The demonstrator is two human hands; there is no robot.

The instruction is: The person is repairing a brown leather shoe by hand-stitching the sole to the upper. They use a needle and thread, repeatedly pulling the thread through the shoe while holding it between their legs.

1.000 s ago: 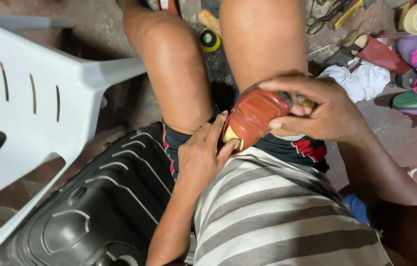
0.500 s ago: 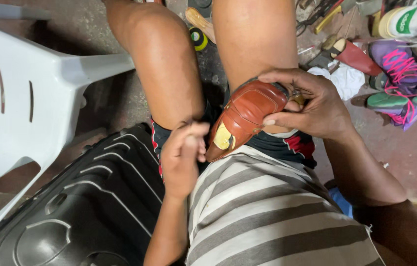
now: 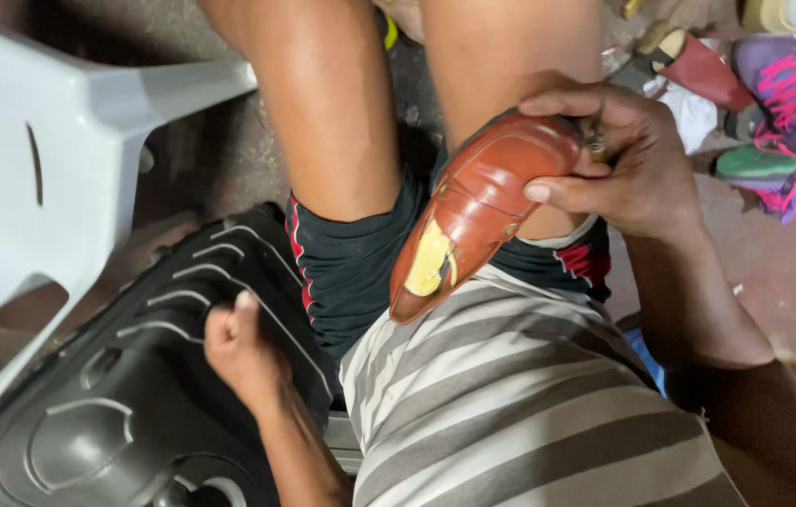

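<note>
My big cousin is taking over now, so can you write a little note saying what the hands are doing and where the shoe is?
Right hand: grips the brown leather shoe at its heel end; the shoe rests on the right thigh, toe toward the striped shirt.
Left hand: closed in a loose fist, holding nothing visible, over the dark suitcase.
Done: a yellowish patch shows near the toe.
Left: cannot tell from this view.
</note>
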